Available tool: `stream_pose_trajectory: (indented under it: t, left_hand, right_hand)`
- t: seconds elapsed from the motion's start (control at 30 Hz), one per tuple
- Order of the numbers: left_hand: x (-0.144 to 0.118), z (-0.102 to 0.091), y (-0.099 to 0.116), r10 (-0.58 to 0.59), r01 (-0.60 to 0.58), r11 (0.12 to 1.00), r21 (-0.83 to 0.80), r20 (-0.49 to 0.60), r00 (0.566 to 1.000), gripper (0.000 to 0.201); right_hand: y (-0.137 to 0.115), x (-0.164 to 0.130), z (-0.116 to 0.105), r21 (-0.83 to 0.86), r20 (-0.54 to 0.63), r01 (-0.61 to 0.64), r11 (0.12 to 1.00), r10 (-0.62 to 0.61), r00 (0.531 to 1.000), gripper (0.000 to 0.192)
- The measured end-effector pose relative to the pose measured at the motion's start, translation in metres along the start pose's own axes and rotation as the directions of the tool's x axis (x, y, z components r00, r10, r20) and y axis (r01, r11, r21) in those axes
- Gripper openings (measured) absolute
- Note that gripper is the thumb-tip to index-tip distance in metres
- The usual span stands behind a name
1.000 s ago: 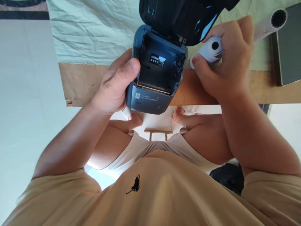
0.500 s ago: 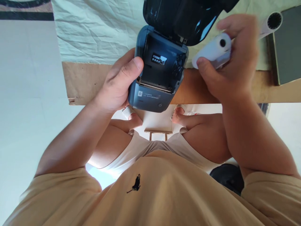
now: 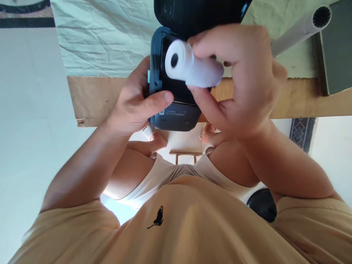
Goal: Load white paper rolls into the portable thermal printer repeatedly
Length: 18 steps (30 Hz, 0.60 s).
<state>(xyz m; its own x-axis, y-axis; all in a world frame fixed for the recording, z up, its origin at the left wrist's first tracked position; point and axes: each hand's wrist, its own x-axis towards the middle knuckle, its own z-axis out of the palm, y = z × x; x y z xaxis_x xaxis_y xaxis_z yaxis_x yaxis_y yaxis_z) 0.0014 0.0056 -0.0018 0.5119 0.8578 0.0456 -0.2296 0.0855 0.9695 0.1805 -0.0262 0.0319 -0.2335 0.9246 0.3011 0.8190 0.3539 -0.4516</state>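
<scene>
My left hand [image 3: 137,106] grips a small dark blue printer [image 3: 176,113] by its left side, thumb across its front edge. The printer's black lid [image 3: 192,11] stands open at the top of the view. My right hand [image 3: 242,80] holds a white paper roll [image 3: 189,68] between fingers and thumb, just over the printer's open compartment. The roll's dark core hole faces left, toward me. The roll and my right hand hide most of the compartment.
The printer is at the near edge of a wooden table [image 3: 302,102] covered by a pale cloth [image 3: 104,40]. A long white tube [image 3: 299,29] and a dark flat box [image 3: 338,47] lie at the right. My legs and a stool show below the table.
My right hand has carried the paper roll leftward from beside the printer to over its open compartment, turning the roll. My left hand has kept its grip on the printer.
</scene>
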Motion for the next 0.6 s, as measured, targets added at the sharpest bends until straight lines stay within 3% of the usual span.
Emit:
stream_pose_trajectory:
  t: [0.1, 0.23, 0.37, 0.5, 0.6]
  left_hand:
    - [0.000, -0.002, -0.001, -0.016, 0.016, 1.000, 0.021, 0.023, 1.000, 0.049]
    - [0.001, -0.004, -0.001, -0.040, 0.038, 0.997, 0.065, 0.032, 0.999, 0.050]
    - [0.000, -0.005, 0.000, -0.038, 0.036, 0.997, 0.074, 0.022, 0.999, 0.049]
    - [0.001, -0.007, -0.002, 0.060, -0.064, 0.992, 0.113, 0.038, 0.998, 0.054]
    - [0.002, -0.011, -0.005, 0.109, -0.114, 0.989, 0.094, 0.058, 0.992, 0.066]
  right_hand:
    - [0.002, 0.006, 0.003, -0.174, -0.086, 0.083, 0.981, -0.099, 0.991, 0.035]
    - [0.002, 0.008, 0.005, -0.118, -0.102, 0.138, 0.983, -0.151, 0.983, 0.014]
    - [-0.002, 0.004, 0.005, -0.104, -0.141, 0.172, 0.980, -0.185, 0.972, 0.010]
    - [-0.006, -0.003, 0.007, -0.072, -0.205, 0.320, 0.945, -0.328, 0.922, 0.008]
    - [-0.008, -0.009, 0.011, -0.045, -0.177, 0.378, 0.925, -0.379, 0.908, 0.009]
